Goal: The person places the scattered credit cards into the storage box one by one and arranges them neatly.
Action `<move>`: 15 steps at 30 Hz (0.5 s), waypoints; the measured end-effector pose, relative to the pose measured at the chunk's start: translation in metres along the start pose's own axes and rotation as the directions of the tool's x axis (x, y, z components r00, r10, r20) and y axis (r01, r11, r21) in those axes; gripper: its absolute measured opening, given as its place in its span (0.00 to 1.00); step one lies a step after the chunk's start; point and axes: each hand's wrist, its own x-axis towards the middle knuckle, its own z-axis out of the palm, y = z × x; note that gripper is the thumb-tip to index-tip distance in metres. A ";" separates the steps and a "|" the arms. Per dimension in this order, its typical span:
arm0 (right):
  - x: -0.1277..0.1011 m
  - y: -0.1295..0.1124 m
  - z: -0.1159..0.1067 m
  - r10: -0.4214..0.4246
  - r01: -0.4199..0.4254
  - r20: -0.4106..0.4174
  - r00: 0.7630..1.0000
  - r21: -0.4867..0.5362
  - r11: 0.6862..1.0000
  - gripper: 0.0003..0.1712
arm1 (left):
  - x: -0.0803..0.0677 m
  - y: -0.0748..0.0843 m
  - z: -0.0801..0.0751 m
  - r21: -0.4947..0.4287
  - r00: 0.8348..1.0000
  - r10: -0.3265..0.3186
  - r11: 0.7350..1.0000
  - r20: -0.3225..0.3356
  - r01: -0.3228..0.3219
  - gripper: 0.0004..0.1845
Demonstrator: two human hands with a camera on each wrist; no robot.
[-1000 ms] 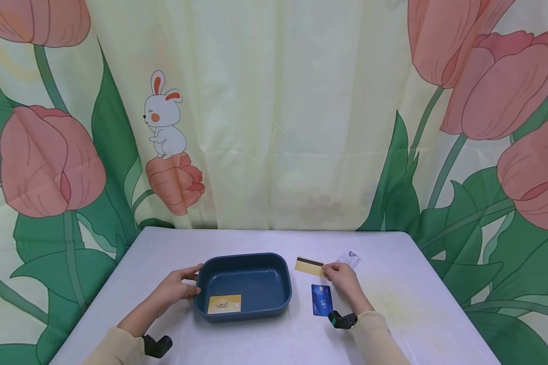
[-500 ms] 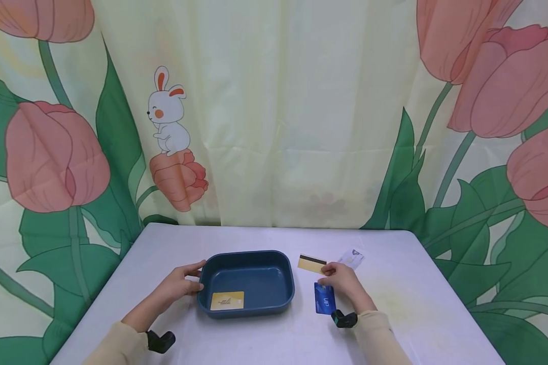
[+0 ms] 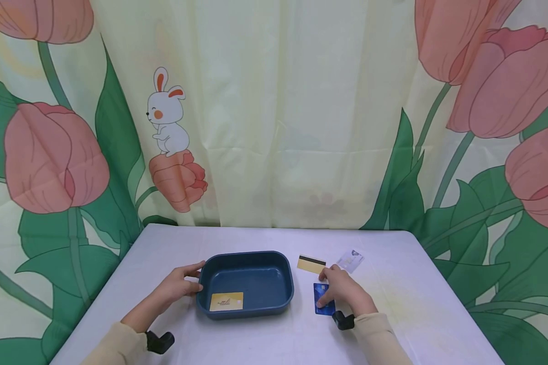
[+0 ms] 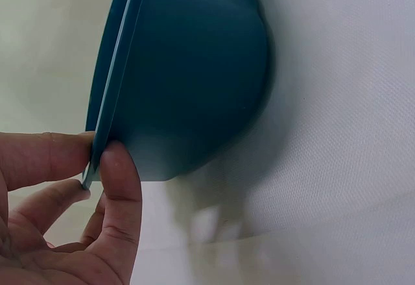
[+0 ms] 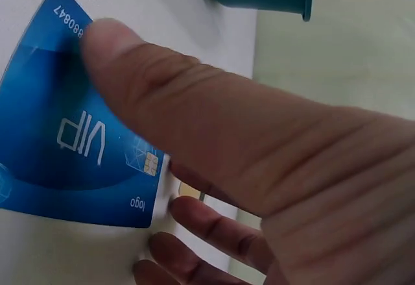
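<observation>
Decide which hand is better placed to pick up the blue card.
Probably the right hand: its thumb is over the blue card, while the left hand grips the tray.

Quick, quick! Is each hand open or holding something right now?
Left hand: closed, pinching the blue tray.
Right hand: open, thumb over the blue VIP card, not gripping it.

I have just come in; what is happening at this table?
A person's left hand pinches the rim of a blue tray; one gold card lies inside. The right hand has its thumb over the blue VIP card, outside the tray. Farther back on the table lie a black-striped gold card and a pale card.
</observation>
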 end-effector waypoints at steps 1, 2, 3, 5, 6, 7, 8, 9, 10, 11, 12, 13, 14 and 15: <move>-0.001 -0.001 0.000 -0.006 0.006 0.002 1.000 -0.009 1.000 0.34 | 0.000 0.000 0.000 0.000 1.000 -0.001 1.000 -0.002 0.001 0.38; -0.002 -0.002 -0.001 -0.007 0.007 0.004 1.000 -0.016 1.000 0.34 | 0.000 0.000 0.000 0.001 1.000 -0.001 1.000 -0.002 0.001 0.38; -0.003 -0.003 -0.001 -0.009 0.009 0.005 1.000 -0.024 1.000 0.34 | 0.000 0.000 0.000 0.003 1.000 -0.002 1.000 -0.004 0.002 0.38; -0.004 -0.004 -0.001 -0.012 0.012 0.001 1.000 -0.036 0.999 0.33 | 0.000 -0.001 0.000 0.004 1.000 -0.002 1.000 -0.005 0.002 0.38; -0.004 -0.003 0.000 -0.009 0.009 -0.001 1.000 -0.039 0.999 0.33 | 0.000 0.000 0.000 0.006 1.000 -0.001 1.000 -0.004 0.001 0.38; -0.004 -0.002 0.001 -0.004 0.003 -0.002 1.000 -0.041 0.999 0.33 | 0.000 0.000 0.000 0.005 1.000 0.000 1.000 -0.005 0.000 0.38; -0.004 -0.002 0.001 0.001 -0.001 0.000 1.000 -0.045 0.999 0.33 | 0.001 0.000 0.001 0.005 1.000 0.000 1.000 -0.005 0.000 0.38; -0.003 -0.002 0.001 0.008 -0.008 0.000 1.000 -0.044 0.999 0.33 | 0.001 0.000 0.001 0.004 1.000 0.000 1.000 -0.005 0.000 0.38; -0.003 -0.001 0.001 0.015 -0.015 0.002 1.000 -0.039 0.999 0.33 | 0.001 0.000 0.001 0.002 1.000 0.001 1.000 -0.005 -0.001 0.38; -0.003 -0.001 0.002 0.018 -0.018 0.004 1.000 -0.036 0.999 0.34 | 0.001 0.000 0.001 0.001 1.000 0.001 1.000 -0.005 -0.001 0.38; -0.003 -0.001 0.001 0.023 -0.023 0.006 1.000 -0.031 0.999 0.34 | 0.001 -0.001 0.001 -0.002 1.000 0.001 1.000 -0.006 -0.001 0.38; -0.003 -0.001 0.001 0.030 -0.029 0.011 1.000 -0.027 0.999 0.34 | 0.001 -0.001 0.001 -0.005 1.000 0.001 1.000 -0.007 -0.001 0.38; -0.004 -0.001 0.001 0.036 -0.035 0.015 0.999 -0.022 0.999 0.34 | 0.001 -0.002 0.001 -0.006 1.000 0.001 1.000 -0.007 -0.001 0.38; -0.004 -0.001 0.001 0.044 -0.043 0.018 0.999 -0.015 0.999 0.35 | 0.001 -0.002 0.000 -0.006 1.000 0.001 1.000 -0.007 -0.001 0.38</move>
